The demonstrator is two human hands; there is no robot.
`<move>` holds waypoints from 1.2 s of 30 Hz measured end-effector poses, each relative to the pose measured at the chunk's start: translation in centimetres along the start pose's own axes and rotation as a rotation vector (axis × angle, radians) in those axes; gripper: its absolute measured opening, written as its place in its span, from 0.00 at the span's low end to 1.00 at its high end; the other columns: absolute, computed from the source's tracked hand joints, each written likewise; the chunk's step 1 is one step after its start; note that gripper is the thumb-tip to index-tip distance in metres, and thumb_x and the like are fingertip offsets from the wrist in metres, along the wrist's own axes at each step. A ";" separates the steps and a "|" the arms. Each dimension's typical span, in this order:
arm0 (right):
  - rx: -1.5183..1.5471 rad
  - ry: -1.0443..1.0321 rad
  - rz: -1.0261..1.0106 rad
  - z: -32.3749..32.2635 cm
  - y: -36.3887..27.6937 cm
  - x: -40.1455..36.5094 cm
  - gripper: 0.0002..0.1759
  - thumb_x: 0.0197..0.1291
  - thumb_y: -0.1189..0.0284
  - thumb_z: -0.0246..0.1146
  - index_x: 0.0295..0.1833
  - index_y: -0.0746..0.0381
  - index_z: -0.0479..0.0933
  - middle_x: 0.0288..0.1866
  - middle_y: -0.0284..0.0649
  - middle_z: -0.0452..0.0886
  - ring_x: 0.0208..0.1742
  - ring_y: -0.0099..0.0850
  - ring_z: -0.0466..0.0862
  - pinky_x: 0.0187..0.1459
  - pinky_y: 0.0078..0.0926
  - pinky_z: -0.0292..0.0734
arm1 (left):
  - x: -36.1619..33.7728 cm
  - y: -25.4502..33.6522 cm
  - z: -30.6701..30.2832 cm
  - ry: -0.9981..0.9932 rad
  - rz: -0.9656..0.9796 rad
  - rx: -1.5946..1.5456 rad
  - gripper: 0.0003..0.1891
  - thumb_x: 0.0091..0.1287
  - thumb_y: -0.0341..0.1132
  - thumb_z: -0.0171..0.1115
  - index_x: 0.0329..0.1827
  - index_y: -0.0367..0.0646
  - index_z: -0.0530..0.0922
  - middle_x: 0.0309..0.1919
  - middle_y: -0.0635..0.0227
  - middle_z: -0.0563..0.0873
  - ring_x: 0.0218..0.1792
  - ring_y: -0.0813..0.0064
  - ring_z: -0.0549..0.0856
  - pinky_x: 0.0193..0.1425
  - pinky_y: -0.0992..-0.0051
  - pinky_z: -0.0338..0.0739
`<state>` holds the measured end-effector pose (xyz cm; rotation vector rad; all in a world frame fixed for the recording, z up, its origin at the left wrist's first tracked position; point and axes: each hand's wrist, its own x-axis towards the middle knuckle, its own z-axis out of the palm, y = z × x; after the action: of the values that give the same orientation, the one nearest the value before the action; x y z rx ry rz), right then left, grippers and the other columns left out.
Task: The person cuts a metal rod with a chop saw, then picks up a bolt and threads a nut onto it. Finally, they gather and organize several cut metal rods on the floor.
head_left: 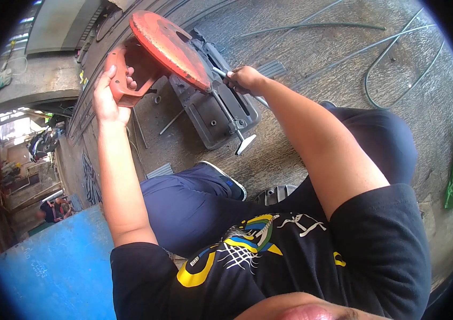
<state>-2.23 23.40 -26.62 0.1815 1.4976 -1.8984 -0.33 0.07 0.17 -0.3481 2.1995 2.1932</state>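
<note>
My left hand is wrapped round the orange handle of a chop saw. The saw's round orange guard, scuffed along its rim, is tilted over the grey metal base. My right hand is closed on a thin metal rod, which crosses the base beside the guard. Below the guard, a clamp screw with a pale crossbar handle runs along the base. The guard hides the blade.
Long rods and a bent rod lie on the wet concrete floor. Short rods are bundled beyond the base, and another bundle lies by my shoe. A blue panel stands at lower left. Another person is farther back at left.
</note>
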 end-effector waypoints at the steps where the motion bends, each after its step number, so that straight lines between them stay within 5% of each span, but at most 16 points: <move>1: 0.003 0.018 0.014 0.1 -0.1 -0.2 0.17 0.69 0.62 0.54 0.42 0.63 0.81 0.29 0.35 0.78 0.20 0.22 0.72 0.23 0.22 0.71 | 0.0 0.0 -0.1 0.006 0.004 0.018 0.20 0.66 0.39 0.58 0.56 0.36 0.71 0.39 0.58 0.81 0.32 0.73 0.81 0.40 0.71 0.80; 15: 0.116 -0.106 0.074 1.7 0.3 0.0 0.13 0.70 0.63 0.52 0.39 0.61 0.73 0.25 0.35 0.73 0.17 0.21 0.65 0.16 0.22 0.62 | -0.2 -0.2 0.0 -0.039 -0.024 -0.049 0.25 0.65 0.41 0.57 0.60 0.33 0.68 0.42 0.56 0.80 0.38 0.70 0.80 0.46 0.70 0.79; 21: -0.091 -0.028 -0.022 1.8 0.2 0.4 0.15 0.70 0.63 0.53 0.45 0.64 0.75 0.26 0.36 0.73 0.18 0.23 0.69 0.17 0.25 0.64 | -0.3 -0.1 0.3 -0.024 -0.027 -0.043 0.25 0.65 0.40 0.57 0.60 0.32 0.68 0.42 0.56 0.80 0.38 0.70 0.80 0.46 0.70 0.79; 24: -0.300 0.051 -0.081 1.8 -0.4 0.6 0.15 0.67 0.63 0.57 0.46 0.65 0.77 0.29 0.40 0.79 0.25 0.31 0.78 0.26 0.31 0.74 | -0.3 -0.1 0.4 -0.026 -0.024 -0.043 0.25 0.66 0.40 0.57 0.60 0.32 0.68 0.42 0.56 0.80 0.37 0.71 0.80 0.46 0.70 0.79; 26: -0.493 0.163 -0.186 2.0 -0.3 0.8 0.16 0.62 0.62 0.61 0.45 0.64 0.79 0.36 0.45 0.83 0.37 0.38 0.83 0.41 0.35 0.78 | -0.3 -0.1 0.4 -0.019 -0.025 -0.045 0.25 0.66 0.40 0.56 0.60 0.32 0.68 0.42 0.56 0.80 0.37 0.71 0.80 0.45 0.70 0.79; 36: -0.638 0.207 -0.328 1.8 0.1 1.4 0.13 0.62 0.65 0.61 0.45 0.64 0.77 0.38 0.47 0.82 0.43 0.39 0.82 0.46 0.36 0.74 | -0.1 -0.2 0.2 -0.011 -0.036 -0.053 0.24 0.65 0.40 0.57 0.60 0.33 0.68 0.42 0.56 0.79 0.37 0.70 0.80 0.45 0.70 0.80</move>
<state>-2.63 21.19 -26.83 -0.1773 2.3087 -1.5648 -0.26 0.24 -0.01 -0.3732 2.1156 2.2331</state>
